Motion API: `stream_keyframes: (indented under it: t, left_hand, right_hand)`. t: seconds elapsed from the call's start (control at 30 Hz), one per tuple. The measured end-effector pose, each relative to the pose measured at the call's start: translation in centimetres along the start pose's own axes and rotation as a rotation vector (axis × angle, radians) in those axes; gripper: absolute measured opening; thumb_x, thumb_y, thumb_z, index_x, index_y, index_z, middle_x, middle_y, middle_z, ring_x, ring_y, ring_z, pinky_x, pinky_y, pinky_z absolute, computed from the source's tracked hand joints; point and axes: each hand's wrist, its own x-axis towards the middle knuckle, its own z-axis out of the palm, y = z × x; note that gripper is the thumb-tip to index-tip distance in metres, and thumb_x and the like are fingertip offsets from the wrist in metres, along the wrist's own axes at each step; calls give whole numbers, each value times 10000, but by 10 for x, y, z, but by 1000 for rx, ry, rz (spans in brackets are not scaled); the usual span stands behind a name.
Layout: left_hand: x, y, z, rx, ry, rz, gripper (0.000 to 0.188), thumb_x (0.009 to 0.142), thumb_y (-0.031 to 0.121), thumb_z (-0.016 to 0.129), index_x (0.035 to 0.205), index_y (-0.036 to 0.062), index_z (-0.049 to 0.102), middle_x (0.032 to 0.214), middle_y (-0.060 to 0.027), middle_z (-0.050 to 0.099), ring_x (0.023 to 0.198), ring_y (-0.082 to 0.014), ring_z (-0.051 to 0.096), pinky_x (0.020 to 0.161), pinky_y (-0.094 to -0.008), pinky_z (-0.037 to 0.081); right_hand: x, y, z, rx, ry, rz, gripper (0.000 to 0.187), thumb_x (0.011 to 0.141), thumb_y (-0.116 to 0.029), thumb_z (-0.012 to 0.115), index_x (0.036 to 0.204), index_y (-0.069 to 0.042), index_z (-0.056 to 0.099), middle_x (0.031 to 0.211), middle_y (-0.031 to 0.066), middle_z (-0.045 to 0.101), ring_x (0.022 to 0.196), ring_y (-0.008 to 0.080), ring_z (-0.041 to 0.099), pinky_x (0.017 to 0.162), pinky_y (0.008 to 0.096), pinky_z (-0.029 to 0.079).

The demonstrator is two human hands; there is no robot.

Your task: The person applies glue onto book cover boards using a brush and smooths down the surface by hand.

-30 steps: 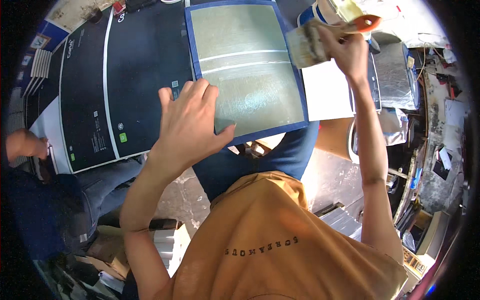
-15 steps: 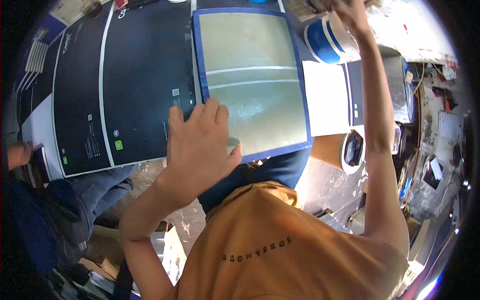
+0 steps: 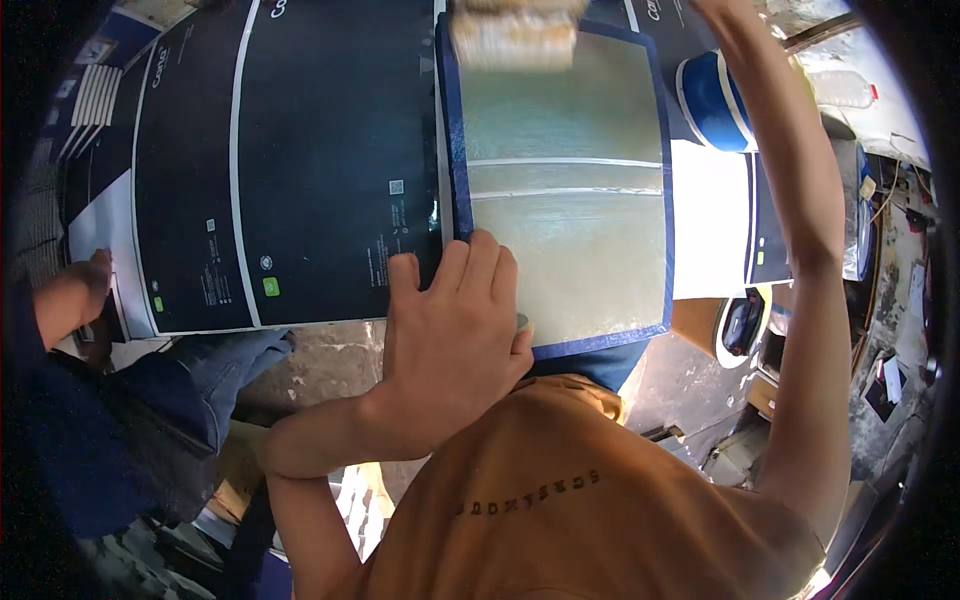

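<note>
A flat grey-green panel (image 3: 570, 260) with a blue taped border lies before me, two pale stripes crossing it. My left hand (image 3: 455, 335) rests over its lower left edge and the black sheet beside it, palm down, fingers stretched and partly apart. By its thumb, a small grey piece shows, too covered to name. At the panel's far end is a wide pale block-like brush (image 3: 515, 38), smeared by motion. My right forearm (image 3: 800, 180) reaches up past the top edge, so that hand and its hold on the brush are hidden.
Large black printed sheets (image 3: 330, 170) cover the left. Right of the panel are a white sheet (image 3: 710, 220), a blue-and-white bucket (image 3: 718, 100) and a clear bottle (image 3: 842, 88). A round container (image 3: 735, 330) stands lower down. Another person's hand (image 3: 75, 297) is at far left.
The brush has come into view over the panel's far end. My right arm has shifted, its hand leaving the picture. The view has swung, while my left hand stays at the panel's edge.
</note>
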Motion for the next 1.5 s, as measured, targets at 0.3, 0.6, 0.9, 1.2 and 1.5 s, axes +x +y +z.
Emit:
stream_keyframes:
  t: [0.3, 0.6, 0.9, 1.2, 1.5]
  left_hand:
    - [-5, -4, 11, -85, 98, 16, 602, 713, 321, 768, 1150, -2, 510, 1102, -116, 494, 974, -246, 540, 752, -418, 395]
    - [-5, 8, -1, -61, 17, -29, 579, 745, 326, 761, 1130, -25, 508, 1103, -164, 510, 1013, -313, 603, 782, -454, 534]
    - [-12, 36, -25, -19, -40, -76, 530, 780, 309, 752, 1113, -39, 531, 1134, -191, 542, 1062, -380, 613, 870, -475, 528]
    - [0, 37, -15, 39, -78, -106, 555, 762, 323, 761, 1131, -49, 582, 1120, -216, 585, 1026, -403, 629, 884, -467, 515]
    - [2, 37, -15, 17, -85, -114, 537, 755, 302, 766, 1108, -64, 595, 1100, -223, 595, 997, -406, 642, 854, -465, 525]
  right_hand:
    - [23, -12, 1, -76, 40, -43, 244, 900, -141, 627, 1094, -4, 682, 969, 153, 735, 819, 191, 697, 681, 323, 585]
    - [-98, -14, 28, -53, 393, 100, 225, 899, -121, 621, 1081, -13, 698, 980, 172, 707, 899, 222, 671, 826, 375, 560]
    - [-172, -32, 83, -122, 787, 440, 418, 790, -392, 746, 868, 16, 695, 686, 214, 662, 665, 367, 692, 655, 410, 557]
    - [-172, -93, 84, 98, 1128, 482, 420, 797, -360, 686, 707, 51, 674, 624, 206, 655, 619, 342, 698, 620, 419, 581]
    - [-199, -53, 117, 28, 881, 564, 325, 794, -311, 685, 689, -3, 678, 605, 181, 648, 583, 342, 683, 600, 432, 561]
